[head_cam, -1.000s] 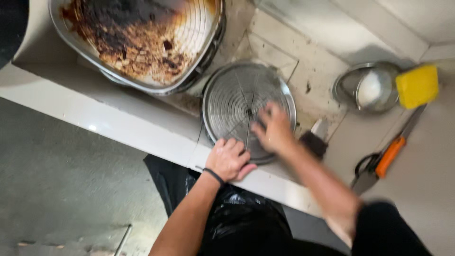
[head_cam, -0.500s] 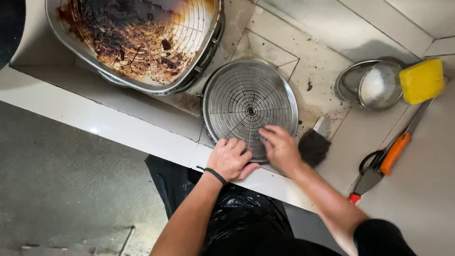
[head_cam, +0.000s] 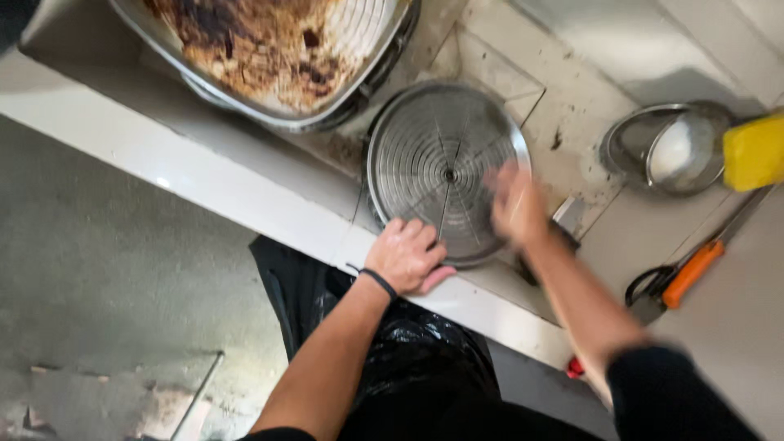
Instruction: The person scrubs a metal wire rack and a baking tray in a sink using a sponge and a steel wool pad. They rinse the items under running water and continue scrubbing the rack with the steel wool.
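The left hand [head_cam: 406, 257] is pressing flat, fingers spread, on the near rim of the round wire rack [head_cam: 445, 167] lying on the tiled counter [head_cam: 572, 106], while the right hand [head_cam: 514, 204] (too blurred to tell its grasp) is hovering over the rack's right edge.

You are in a kitchen, at a washing-up spot: a pale tiled table [head_cam: 245, 192] carries a burnt, greasy pan [head_cam: 269, 49], a round wire rack [head_cam: 445, 167], a metal strainer [head_cam: 670, 147], a yellow sponge [head_cam: 755, 151] and orange-handled scissors [head_cam: 678, 282], with a black bin bag [head_cam: 392, 351] below
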